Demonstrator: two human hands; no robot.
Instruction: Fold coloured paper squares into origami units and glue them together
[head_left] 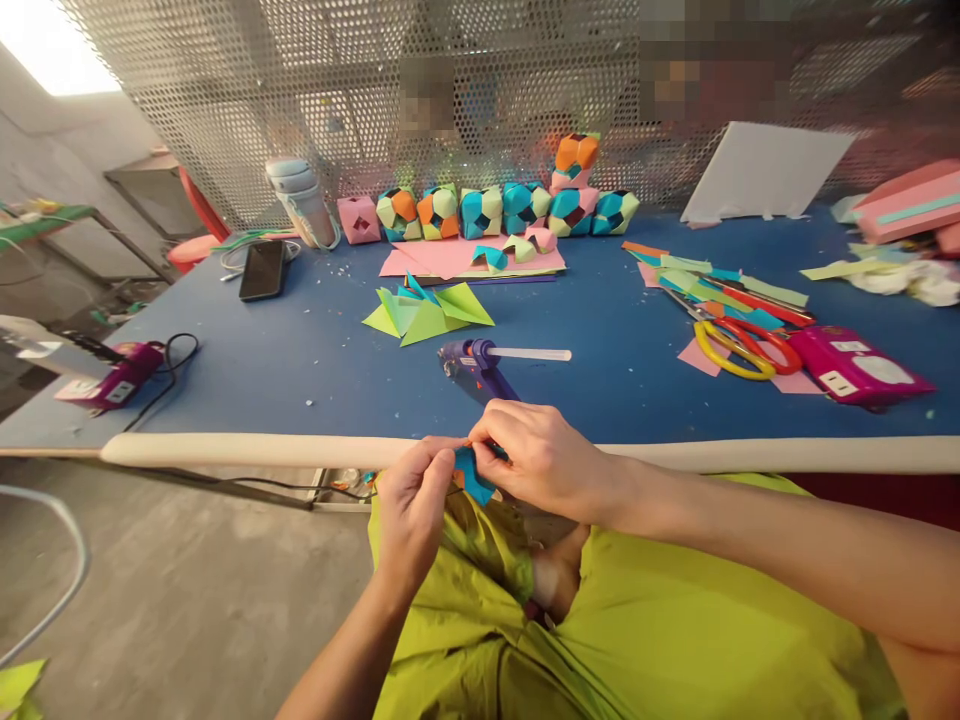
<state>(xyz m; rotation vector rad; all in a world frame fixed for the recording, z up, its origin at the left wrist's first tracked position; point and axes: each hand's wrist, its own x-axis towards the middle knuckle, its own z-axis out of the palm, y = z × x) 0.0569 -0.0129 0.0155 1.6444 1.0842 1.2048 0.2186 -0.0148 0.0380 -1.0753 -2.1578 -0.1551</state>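
Head view: both hands meet just below the table edge (pixel 675 455), over the lap. Left hand (pixel 411 505) and right hand (pixel 536 460) pinch one small folded blue paper piece (pixel 472 477), fingertips of both clamped on it; an orange sliver shows at its left side. Piece is flat, creased, matte card paper, pointed at the bottom.

Table: blue top, pale rounded front lip, littered with paper crumbs. Directly behind the hands, a purple glue gun (pixel 472 365) lying on its side, translucent glue stick (pixel 529 353) poking right. Behind it, lime-green folded triangles (pixel 427 315), then pink sheets (pixel 450 258) with loose folded units on top. Row of faceted multicolour paper cubes (pixel 499 210) along the perforated metal screen (pixel 225 90), one more stacked on top. Right: scissors (pixel 739 345) with yellow and red handles on paper strips, glossy magenta box (pixel 855 368). Left: black phone (pixel 262 268), second magenta device (pixel 112 378) with black cable.
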